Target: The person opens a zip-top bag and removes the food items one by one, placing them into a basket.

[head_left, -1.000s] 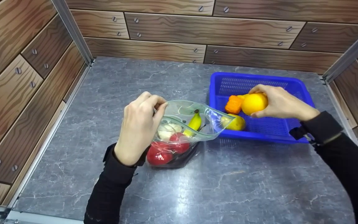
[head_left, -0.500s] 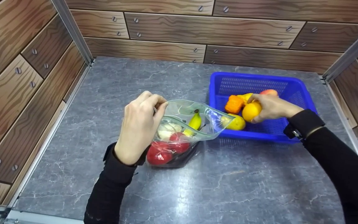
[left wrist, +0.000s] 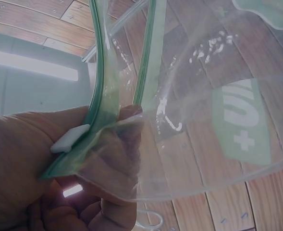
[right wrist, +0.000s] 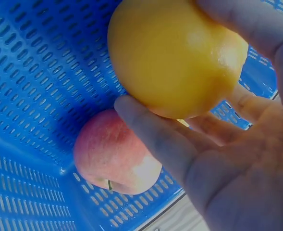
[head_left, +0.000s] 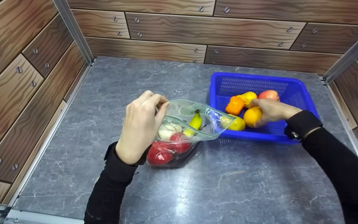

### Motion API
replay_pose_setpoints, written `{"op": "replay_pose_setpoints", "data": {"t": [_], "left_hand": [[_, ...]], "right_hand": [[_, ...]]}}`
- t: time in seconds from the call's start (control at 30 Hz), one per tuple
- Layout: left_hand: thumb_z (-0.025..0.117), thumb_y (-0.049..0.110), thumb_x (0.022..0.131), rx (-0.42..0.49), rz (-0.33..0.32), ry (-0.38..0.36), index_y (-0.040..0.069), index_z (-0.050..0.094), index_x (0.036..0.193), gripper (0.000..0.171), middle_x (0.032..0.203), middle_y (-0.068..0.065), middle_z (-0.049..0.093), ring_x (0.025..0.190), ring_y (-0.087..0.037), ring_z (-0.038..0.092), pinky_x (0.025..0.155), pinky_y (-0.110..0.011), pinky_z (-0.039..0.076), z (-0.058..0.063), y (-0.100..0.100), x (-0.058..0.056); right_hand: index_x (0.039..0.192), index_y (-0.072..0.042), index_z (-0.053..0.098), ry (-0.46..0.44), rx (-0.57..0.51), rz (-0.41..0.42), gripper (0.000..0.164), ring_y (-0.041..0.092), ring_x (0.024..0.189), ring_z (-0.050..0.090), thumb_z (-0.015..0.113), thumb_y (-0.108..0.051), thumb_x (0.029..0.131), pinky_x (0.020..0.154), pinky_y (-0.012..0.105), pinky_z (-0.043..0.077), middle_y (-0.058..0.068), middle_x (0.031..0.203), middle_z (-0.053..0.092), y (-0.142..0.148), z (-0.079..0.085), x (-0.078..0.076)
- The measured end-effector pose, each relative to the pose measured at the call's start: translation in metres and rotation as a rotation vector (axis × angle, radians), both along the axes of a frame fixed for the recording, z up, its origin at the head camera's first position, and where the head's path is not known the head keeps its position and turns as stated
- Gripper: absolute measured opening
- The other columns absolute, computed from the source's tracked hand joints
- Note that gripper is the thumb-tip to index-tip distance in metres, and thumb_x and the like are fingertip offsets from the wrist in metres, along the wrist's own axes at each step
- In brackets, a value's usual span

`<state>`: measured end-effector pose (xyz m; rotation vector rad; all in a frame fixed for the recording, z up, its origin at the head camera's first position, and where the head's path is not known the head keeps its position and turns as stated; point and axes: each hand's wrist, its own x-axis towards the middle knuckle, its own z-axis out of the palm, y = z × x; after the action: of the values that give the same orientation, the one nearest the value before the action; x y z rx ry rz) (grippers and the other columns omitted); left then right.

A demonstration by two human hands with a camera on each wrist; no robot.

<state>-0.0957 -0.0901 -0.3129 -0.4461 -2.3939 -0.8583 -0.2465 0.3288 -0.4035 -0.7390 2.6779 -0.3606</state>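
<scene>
My left hand (head_left: pixel 141 127) pinches the green zip edge of a clear zip bag (head_left: pixel 210 133) between thumb and fingers; the white slider (left wrist: pixel 70 138) shows beside the thumb in the left wrist view. Inside the bag are a small banana (head_left: pixel 194 123), a whitish lumpy item (head_left: pixel 169 130), red round produce (head_left: pixel 159 154) and something dark underneath. My right hand (head_left: pixel 273 109) is down in the blue basket (head_left: pixel 259 137), thumb and fingers round an orange (right wrist: pixel 175 53). Below the index finger in the right wrist view lies a red apple (right wrist: pixel 113 154).
Left of the orange in the basket are an orange pepper-like piece (head_left: pixel 235 105), a yellow piece (head_left: pixel 249 98) and a yellow-green fruit (head_left: pixel 237 123). The bag's right corner overlaps the basket's near-left side. Wood-patterned walls (head_left: pixel 166 28) enclose the grey tabletop (head_left: pixel 228 186).
My right hand has lowered the orange toward the basket's near side, and the apple and yellow piece now show more fully behind it. The left hand and bag have stayed nearly still.
</scene>
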Motion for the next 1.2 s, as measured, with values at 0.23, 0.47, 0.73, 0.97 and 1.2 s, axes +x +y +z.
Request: {"op": "replay_pose_setpoints", "data": {"t": [0.23, 0.47, 0.73, 0.97, 1.2], "left_hand": [[0.076, 0.006, 0.095, 0.005, -0.005, 0.000, 0.001, 0.078, 0.091, 0.007, 0.082, -0.010, 0.069, 0.071, -0.019, 0.065, 0.062, -0.030, 0.053, 0.000, 0.000, 0.001], [0.076, 0.007, 0.096, 0.001, -0.001, -0.001, 0.001, 0.078, 0.091, 0.008, 0.082, -0.009, 0.068, 0.069, -0.018, 0.063, 0.061, -0.029, 0.052, 0.001, 0.001, 0.002], [0.077, 0.006, 0.095, 0.002, -0.003, -0.010, 0.001, 0.078, 0.092, 0.006, 0.083, -0.010, 0.069, 0.070, -0.020, 0.064, 0.061, -0.030, 0.053, 0.002, 0.002, 0.003], [0.077, 0.007, 0.095, 0.004, 0.001, -0.009, 0.002, 0.079, 0.092, 0.006, 0.082, -0.009, 0.069, 0.070, -0.020, 0.064, 0.061, -0.029, 0.053, 0.002, 0.003, 0.003], [0.076, 0.007, 0.096, -0.001, 0.002, 0.007, 0.003, 0.078, 0.091, 0.007, 0.082, -0.009, 0.068, 0.069, -0.020, 0.064, 0.060, -0.028, 0.052, 0.000, 0.003, 0.002]], "right_hand": [[0.124, 0.007, 0.065, -0.026, -0.004, -0.015, 0.068, 0.037, 0.103, 0.070, 0.096, -0.020, 0.070, 0.093, 0.054, 0.056, 0.027, 0.114, 0.074, 0.005, 0.006, 0.004], [0.123, 0.009, 0.065, -0.044, 0.008, -0.008, 0.062, 0.042, 0.106, 0.070, 0.095, -0.014, 0.073, 0.096, 0.060, 0.056, 0.029, 0.112, 0.074, 0.012, 0.012, 0.010], [0.125, 0.007, 0.066, -0.021, 0.001, -0.039, 0.058, 0.043, 0.104, 0.071, 0.092, -0.016, 0.078, 0.092, 0.059, 0.058, 0.028, 0.116, 0.073, 0.010, 0.025, 0.019], [0.121, -0.006, 0.074, 0.268, -0.281, 0.029, 0.035, 0.016, 0.092, 0.074, 0.086, -0.012, 0.088, 0.079, 0.023, 0.062, 0.009, 0.115, 0.079, -0.042, 0.087, 0.055], [0.111, -0.011, 0.077, 0.408, -0.522, 0.366, 0.030, 0.003, 0.084, 0.073, 0.087, -0.003, 0.084, 0.076, 0.012, 0.058, -0.002, 0.102, 0.080, -0.111, 0.115, 0.096]]}}
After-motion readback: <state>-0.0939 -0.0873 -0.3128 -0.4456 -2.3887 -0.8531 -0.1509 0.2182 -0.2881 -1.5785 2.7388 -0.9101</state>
